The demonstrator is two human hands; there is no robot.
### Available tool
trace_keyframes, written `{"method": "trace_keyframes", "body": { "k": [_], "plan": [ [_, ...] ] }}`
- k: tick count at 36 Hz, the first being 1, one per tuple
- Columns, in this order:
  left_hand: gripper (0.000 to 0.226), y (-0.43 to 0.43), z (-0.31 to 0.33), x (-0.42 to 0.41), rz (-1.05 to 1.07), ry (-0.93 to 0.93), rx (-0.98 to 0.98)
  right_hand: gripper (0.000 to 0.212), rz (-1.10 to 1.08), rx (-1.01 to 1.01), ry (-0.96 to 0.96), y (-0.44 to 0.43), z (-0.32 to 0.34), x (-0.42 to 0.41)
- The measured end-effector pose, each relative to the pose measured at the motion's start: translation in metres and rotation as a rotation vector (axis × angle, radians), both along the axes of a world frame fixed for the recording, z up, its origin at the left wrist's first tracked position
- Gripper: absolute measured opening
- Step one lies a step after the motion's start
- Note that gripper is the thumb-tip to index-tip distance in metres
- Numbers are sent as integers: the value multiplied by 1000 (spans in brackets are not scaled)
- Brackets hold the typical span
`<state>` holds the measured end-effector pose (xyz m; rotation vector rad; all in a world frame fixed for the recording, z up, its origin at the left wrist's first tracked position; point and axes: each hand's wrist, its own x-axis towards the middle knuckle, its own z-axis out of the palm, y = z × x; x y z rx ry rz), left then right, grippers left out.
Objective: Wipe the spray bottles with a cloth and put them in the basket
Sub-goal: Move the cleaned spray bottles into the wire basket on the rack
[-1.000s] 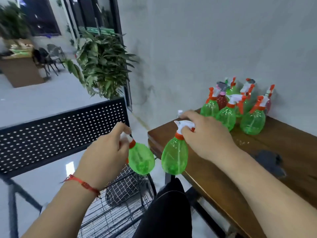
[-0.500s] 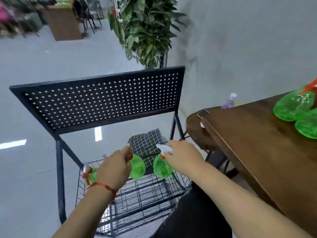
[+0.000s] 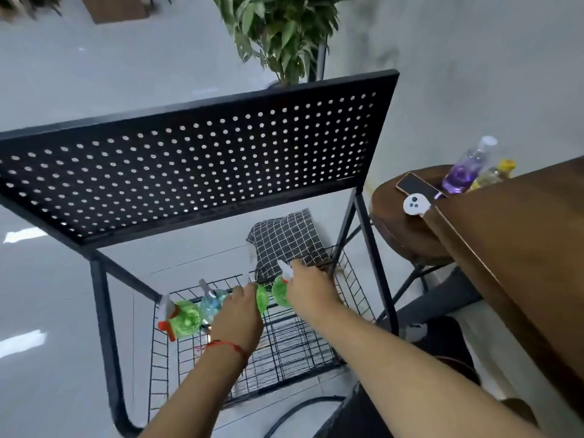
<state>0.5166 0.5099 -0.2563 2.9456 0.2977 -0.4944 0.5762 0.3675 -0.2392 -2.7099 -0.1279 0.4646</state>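
Both my hands reach down over a black wire basket [image 3: 316,358] under a perforated metal shelf. My left hand [image 3: 237,314] grips a green spray bottle [image 3: 262,300], most of it hidden behind the hand. My right hand [image 3: 311,292] grips another green spray bottle [image 3: 279,290] by its white nozzle. Both bottles hang just above the basket's far side. In the basket's left corner lie a green bottle [image 3: 185,319] with an orange trigger and a bluish clear bottle [image 3: 213,303]. A black checked cloth [image 3: 287,240] drapes over the basket's far edge.
The black perforated shelf [image 3: 196,165] overhangs the basket's far side on black legs. A wooden table [image 3: 521,248] runs along the right. A round stool [image 3: 401,222] beside it holds a phone, a white remote and a purple bottle [image 3: 467,167]. A potted plant [image 3: 281,30] stands behind.
My view has tilted down from the table to the basket. Both hands carried their green bottles away from the table and lowered them to the basket's far side.
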Motion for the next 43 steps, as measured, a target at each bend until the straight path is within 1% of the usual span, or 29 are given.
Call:
{"method": "trace_keyframes", "body": {
  "k": [5,10,12,18,22,26,28,30,32,35,38,41,43],
  "plan": [
    [53,3,-5,4,34,33,-39,26,-19,73,19,-1,-11,2],
    [60,7,-7,1,49,70,-115,27,-13,98,16,-7,-12,-2],
    [60,6,-3,0,32,67,-106,29,1,93,20,-10,-8,-4],
    [64,-4,28,-7,-29,41,-19,34,56,96,0,-25,14,-18],
    [66,-16,65,-12,-40,2,-61,28,43,98,-41,-41,37,-29],
    [58,-44,116,-23,-126,-51,-154,33,4,106,-60,-68,64,-46],
    [54,-60,133,-28,-174,-79,-218,31,-31,100,-66,-87,80,-56],
    [50,-78,143,-30,-231,-148,-305,30,-72,92,-88,-108,98,-67],
    [49,-100,156,-33,-296,-216,-354,28,-126,85,-124,-133,121,-80],
    [45,-139,184,-39,-420,-321,-412,30,-235,91,-200,-175,160,-102],
    [38,-182,212,-38,-533,-386,-458,22,-319,102,-280,-218,199,-123],
    [46,-226,241,-30,-637,-411,-469,19,-383,88,-389,-259,235,-139],
    [47,-256,260,-23,-706,-435,-461,18,-416,78,-447,-285,258,-148]
  ]
}}
